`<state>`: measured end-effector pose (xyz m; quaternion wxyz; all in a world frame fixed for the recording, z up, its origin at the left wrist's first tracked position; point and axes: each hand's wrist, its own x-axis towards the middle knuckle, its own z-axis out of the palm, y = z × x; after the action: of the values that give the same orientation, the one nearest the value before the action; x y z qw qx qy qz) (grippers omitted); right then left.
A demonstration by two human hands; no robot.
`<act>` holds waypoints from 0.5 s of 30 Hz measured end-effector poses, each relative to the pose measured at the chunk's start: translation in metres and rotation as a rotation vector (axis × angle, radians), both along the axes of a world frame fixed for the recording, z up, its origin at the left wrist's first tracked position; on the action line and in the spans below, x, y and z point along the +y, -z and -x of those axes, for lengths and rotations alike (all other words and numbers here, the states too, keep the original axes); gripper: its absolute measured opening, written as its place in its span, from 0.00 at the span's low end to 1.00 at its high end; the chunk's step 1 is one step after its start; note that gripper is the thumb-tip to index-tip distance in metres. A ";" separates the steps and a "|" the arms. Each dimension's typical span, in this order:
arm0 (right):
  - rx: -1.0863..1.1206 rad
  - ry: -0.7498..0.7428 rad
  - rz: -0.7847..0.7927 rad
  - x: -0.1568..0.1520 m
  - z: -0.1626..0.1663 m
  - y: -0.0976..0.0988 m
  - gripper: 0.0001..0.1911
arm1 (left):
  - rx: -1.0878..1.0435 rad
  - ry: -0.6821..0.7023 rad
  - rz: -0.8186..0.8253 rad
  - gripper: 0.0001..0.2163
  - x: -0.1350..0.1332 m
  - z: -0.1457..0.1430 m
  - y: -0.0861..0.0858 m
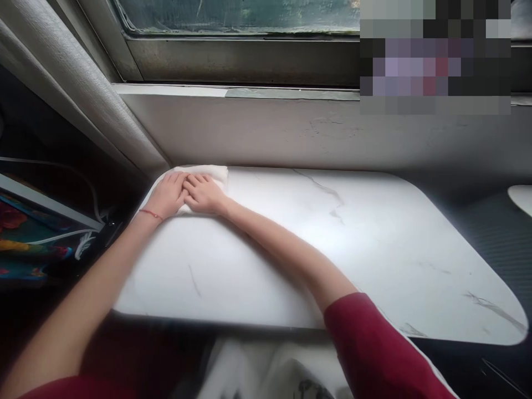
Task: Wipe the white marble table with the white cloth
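Observation:
A white cloth [214, 173] lies folded at the far left corner of a white marble-look table [353, 249]. My left hand [168, 194] rests flat on the cloth with fingers stretched out, a thin red thread around its wrist. My right hand [203, 194] lies flat beside it, fingers extended and touching the left hand's fingertips, also pressing on the cloth. Both arms reach forward from red sleeves. Most of the cloth is hidden under the two hands.
A window frame [241, 61] and a grey wall ledge [291, 133] run behind the table. A slanted grey panel [83, 94] stands at the left. Colourful fabric and white cables [41, 238] lie lower left. Another white rounded surface [521, 197] shows at the right edge.

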<state>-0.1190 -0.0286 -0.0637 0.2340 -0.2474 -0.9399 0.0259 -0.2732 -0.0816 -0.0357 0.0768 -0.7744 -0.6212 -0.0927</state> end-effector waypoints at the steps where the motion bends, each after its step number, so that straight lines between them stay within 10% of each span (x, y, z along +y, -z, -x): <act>1: -0.003 -0.016 -0.004 -0.011 -0.005 0.001 0.21 | 0.022 0.017 -0.007 0.26 -0.011 -0.003 0.000; 15: 0.103 -0.219 -0.013 -0.193 -0.048 0.004 0.28 | 0.049 -0.020 -0.176 0.27 -0.219 -0.038 0.021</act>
<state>-0.0709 -0.2219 -0.0679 0.2794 -0.1400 -0.9481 0.0580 -0.2351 -0.3009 -0.0570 0.1607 -0.7604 -0.6163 -0.1274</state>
